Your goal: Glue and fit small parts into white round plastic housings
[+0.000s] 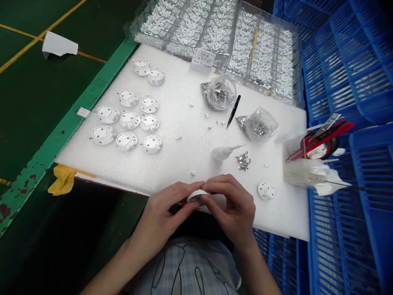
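Observation:
Between my two hands, at the near edge of the foam-covered table, is a small round white part (199, 192) with a grey underside, tilted on edge. My left hand (167, 209) pinches its left side with thumb and fingers. The right side is gripped by my right hand (231, 205); fingers cover much of the part. Just beyond them stands a white squeeze bottle (222, 153) with a thin nozzle, beside a small pile of shiny metal bits (243, 160). To the right lies a similar white round part (266, 191) with dark holes.
Several white round assemblies (129, 119) stand on the left of the foam sheet (172, 164). Bags of metal bits (221, 94) and tweezers (233, 111) lie mid-table. Clear trays (211, 28) line the back. A tool holder (291, 164) and blue crates (346, 65) are at right.

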Demonstrator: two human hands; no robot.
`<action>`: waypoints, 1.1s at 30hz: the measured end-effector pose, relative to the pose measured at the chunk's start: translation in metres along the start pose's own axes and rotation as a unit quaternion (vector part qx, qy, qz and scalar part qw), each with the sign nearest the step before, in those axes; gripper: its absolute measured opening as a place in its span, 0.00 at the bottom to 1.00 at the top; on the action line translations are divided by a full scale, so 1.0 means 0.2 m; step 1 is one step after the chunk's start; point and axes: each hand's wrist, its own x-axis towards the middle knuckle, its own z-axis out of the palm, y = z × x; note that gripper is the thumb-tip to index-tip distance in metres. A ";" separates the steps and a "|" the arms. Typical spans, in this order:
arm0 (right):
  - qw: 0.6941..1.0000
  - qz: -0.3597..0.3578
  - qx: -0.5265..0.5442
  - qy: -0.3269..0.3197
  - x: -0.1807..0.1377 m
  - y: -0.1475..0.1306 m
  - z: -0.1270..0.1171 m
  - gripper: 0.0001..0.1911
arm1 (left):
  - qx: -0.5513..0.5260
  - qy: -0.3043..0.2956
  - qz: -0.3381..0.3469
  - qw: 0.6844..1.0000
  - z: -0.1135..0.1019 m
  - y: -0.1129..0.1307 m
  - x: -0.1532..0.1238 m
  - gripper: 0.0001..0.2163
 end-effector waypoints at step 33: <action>0.999 0.024 -0.044 0.021 -0.02 0.01 -0.06 0.19 | 0.018 0.012 0.140 0.990 0.06 -0.05 0.22 0.15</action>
